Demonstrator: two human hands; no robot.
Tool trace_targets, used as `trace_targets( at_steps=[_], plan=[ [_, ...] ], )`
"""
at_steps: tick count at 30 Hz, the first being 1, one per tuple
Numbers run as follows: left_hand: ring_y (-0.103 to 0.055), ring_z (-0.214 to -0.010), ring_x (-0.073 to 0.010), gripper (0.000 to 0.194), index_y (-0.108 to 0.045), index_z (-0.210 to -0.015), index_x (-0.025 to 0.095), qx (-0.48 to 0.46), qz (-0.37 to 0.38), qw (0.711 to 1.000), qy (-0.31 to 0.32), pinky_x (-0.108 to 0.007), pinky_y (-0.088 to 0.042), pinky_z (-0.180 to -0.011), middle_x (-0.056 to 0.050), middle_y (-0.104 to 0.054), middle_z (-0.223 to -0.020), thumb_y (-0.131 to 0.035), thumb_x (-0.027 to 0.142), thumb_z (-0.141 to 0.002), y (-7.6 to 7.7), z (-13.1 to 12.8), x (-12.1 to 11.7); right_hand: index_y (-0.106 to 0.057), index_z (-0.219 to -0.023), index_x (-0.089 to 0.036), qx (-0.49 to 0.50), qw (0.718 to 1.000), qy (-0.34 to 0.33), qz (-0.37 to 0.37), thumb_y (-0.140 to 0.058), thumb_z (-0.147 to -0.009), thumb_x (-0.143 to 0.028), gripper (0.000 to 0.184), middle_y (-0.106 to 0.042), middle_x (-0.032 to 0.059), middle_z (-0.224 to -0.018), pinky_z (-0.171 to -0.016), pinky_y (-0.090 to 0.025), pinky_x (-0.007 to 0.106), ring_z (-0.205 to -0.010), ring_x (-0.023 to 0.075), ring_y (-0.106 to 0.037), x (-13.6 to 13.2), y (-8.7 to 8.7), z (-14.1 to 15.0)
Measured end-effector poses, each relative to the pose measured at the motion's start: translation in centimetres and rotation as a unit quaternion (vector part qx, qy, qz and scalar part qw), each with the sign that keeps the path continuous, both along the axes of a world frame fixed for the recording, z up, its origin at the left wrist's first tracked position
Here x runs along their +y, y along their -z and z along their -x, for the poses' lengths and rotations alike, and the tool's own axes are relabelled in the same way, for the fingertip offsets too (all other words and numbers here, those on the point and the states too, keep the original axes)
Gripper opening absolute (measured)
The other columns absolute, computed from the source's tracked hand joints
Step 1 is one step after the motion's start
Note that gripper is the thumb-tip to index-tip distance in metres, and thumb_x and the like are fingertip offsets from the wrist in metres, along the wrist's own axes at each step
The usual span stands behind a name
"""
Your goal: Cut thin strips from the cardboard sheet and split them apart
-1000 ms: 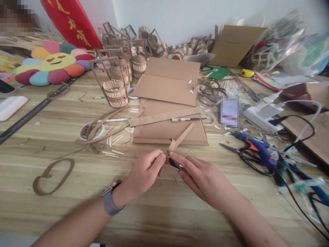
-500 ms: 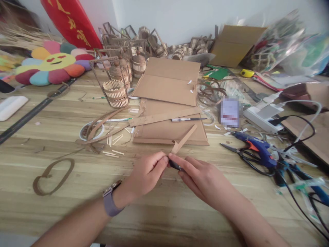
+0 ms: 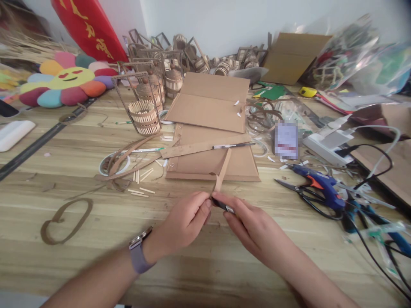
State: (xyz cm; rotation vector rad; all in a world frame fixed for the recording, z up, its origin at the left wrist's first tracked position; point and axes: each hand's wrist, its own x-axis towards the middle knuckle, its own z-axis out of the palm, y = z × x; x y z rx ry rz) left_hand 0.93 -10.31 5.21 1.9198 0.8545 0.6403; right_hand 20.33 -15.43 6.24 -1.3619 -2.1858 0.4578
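Observation:
Low over the table, my left hand point(image 3: 184, 220) is closed, pinching the near end of a thin brown strip point(image 3: 224, 167). The strip points away from me, toward the cardboard, and a narrow curl stands off its left side near my fingers. My right hand point(image 3: 253, 222) is closed around a slim black knife point(image 3: 224, 205), its front end against the strip beside my left thumb. My fingers hide the blade. Beyond the strip lie flat cardboard pieces point(image 3: 205, 102), a wide brown band point(image 3: 192, 148) and a pen point(image 3: 233, 146).
Scissors point(image 3: 302, 199) and a blue glue gun point(image 3: 321, 184) lie at right, near a power strip point(image 3: 330, 147). Small slatted buckets point(image 3: 144, 115) stand behind. Left are a tape roll point(image 3: 104, 164), pale sticks point(image 3: 138, 193) and a looped brown strip point(image 3: 88, 214).
The strip's far end has swung left and now points more straight away from me. The curl has shifted slightly left, and more of the knife shows beside my right fingers.

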Motion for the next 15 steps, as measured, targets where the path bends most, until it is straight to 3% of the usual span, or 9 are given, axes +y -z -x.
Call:
trace_targets(
  at_steps=[4,7,10,12,15],
  plan=[
    [-0.047,-0.062,-0.0123,0.033,-0.045,-0.074,0.02,-0.011,-0.006,1.0,-0.011,-0.025,-0.036,-0.063,0.004,-0.047,-0.065,-0.031,0.031,-0.101,0.15,0.0,-0.12,-0.052,-0.131,-0.025,0.089,0.994,0.019,0.059,-0.04,-0.098,-0.022,0.035,-0.071,0.0056,-0.115,-0.087,-0.055,0.026,-0.107,0.015,-0.068,-0.18,0.01,0.24],
    [-0.049,-0.063,-0.0119,0.033,-0.049,-0.076,0.019,-0.016,-0.002,1.0,-0.01,-0.025,-0.037,-0.063,0.003,-0.05,-0.066,-0.032,0.032,-0.101,0.38,0.04,-0.18,-0.054,-0.131,-0.026,0.16,0.976,0.038,0.14,-0.041,-0.1,-0.035,0.035,-0.07,0.0022,-0.087,-0.071,-0.056,0.025,-0.081,0.0142,-0.068,-0.2,-0.14,0.15],
    [-0.051,-0.063,-0.0111,0.032,-0.051,-0.078,0.019,-0.02,0.014,1.0,-0.018,-0.024,-0.037,-0.063,0.004,-0.052,-0.065,-0.034,0.033,-0.102,0.67,0.06,-0.16,-0.051,-0.134,-0.024,0.219,0.95,0.049,0.217,-0.034,-0.101,-0.041,0.041,-0.055,-0.0038,-0.064,-0.053,-0.049,0.022,-0.057,0.0118,-0.056,-0.12,-0.56,-0.11],
    [-0.051,-0.061,-0.0107,0.029,-0.052,-0.081,0.02,-0.024,0.034,0.999,-0.032,-0.023,-0.038,-0.062,0.005,-0.053,-0.064,-0.036,0.034,-0.101,0.76,0.04,-0.05,-0.048,-0.136,-0.023,0.221,0.947,0.053,0.228,-0.032,-0.102,-0.042,0.042,-0.051,-0.0049,-0.061,-0.051,-0.047,0.022,-0.054,0.0116,-0.053,-0.08,-0.84,-0.33],
    [-0.051,-0.058,-0.0107,0.024,-0.054,-0.088,0.02,-0.034,0.076,0.994,-0.065,-0.023,-0.039,-0.059,0.006,-0.053,-0.062,-0.039,0.035,-0.1,0.71,-0.02,0.18,-0.043,-0.138,-0.022,0.134,0.975,0.058,0.169,-0.038,-0.1,-0.039,0.042,-0.06,-0.0022,-0.07,-0.059,-0.05,0.024,-0.061,0.013,-0.059,-0.08,-0.77,-0.6]
  ],
)
